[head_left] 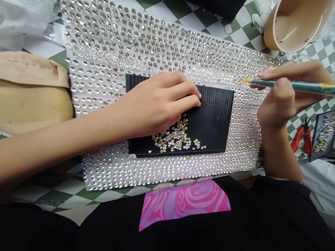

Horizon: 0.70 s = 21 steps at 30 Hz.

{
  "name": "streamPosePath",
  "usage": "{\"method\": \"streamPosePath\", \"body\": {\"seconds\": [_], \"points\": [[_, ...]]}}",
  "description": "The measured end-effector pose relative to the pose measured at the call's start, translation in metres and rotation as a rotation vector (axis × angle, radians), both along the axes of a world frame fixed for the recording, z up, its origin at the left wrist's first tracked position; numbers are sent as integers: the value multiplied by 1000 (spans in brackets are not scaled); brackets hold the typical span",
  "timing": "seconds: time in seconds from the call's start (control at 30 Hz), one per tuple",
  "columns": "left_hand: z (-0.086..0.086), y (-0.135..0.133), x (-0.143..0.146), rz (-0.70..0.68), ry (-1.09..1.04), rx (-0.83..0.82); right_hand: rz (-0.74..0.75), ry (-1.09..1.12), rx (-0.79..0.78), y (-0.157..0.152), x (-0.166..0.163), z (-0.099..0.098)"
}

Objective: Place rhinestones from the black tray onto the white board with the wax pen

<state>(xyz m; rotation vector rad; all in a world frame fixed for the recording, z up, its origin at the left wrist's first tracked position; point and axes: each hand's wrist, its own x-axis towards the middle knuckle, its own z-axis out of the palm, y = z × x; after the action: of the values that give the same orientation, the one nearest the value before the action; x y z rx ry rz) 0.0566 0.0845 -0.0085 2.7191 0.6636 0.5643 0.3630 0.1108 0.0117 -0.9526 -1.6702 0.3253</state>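
At far left, one bundle of crumpled clear plastic (23, 21), and below it one tan rounded item (34, 101), beside the left edge of one white sheet (246, 122) set with rows of clear stones, too many to count. Lies across a green-and-white checked desk (75, 200).

On the sheet's middle, one black ridged tray (214, 122), wholly inside the sheet's edges. Holds loose stones (179, 135), clear-faced and gold-backed, heaped toward the lower edge, too overlapped to count. Shows bare ridges from the heap out to the right edge. Just outside the lower edge, one gold stone (188, 157) on the sheet.

Over the tray, the left hand (164, 99), fingers bent and close together, tips near the ridges; cannot tell whether pinching a stone. Above, past the sheet's far edge, one black object (222, 8), cut off by the view.

Beyond the tray's right edge, a strip of stone-set sheet, then the right hand (278, 104), raised, pinching one green pen (303, 85), yellow tip pointing left. At upper right, one beige cup (272, 35), mouth visible, containing at least two small bits (307, 40) near the rim. At far right, one pair of red-handled pliers (307, 139) beside a second black tray (319, 127), partly out of view, holding more piled stones (326, 136).
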Motion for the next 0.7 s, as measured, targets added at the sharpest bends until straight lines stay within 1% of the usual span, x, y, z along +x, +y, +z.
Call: {"method": "streamPosePath", "body": {"seconds": [0.1, 0.27, 0.4, 0.5, 0.63, 0.7], "points": [[-1, 0, 0, -4, -11, 38, -14, -51, -25, 5, 6, -5], [-1, -1, 0, 10, 4, 0, 20, -78, 14, 9, 9, -11], [0, -1, 1, 2, -34, 8, 30, -124, 25, 10, 10, -12], [1, -1, 1, 11, -43, -35, -7, -180, 47, 10, 10, -10], [2, 1, 3, 23, -13, -112, -77, -316, 11, 6, 10, -6], [2, 1, 4, 26, -12, -133, -80, -324, -3, 4, 11, -4]]}}
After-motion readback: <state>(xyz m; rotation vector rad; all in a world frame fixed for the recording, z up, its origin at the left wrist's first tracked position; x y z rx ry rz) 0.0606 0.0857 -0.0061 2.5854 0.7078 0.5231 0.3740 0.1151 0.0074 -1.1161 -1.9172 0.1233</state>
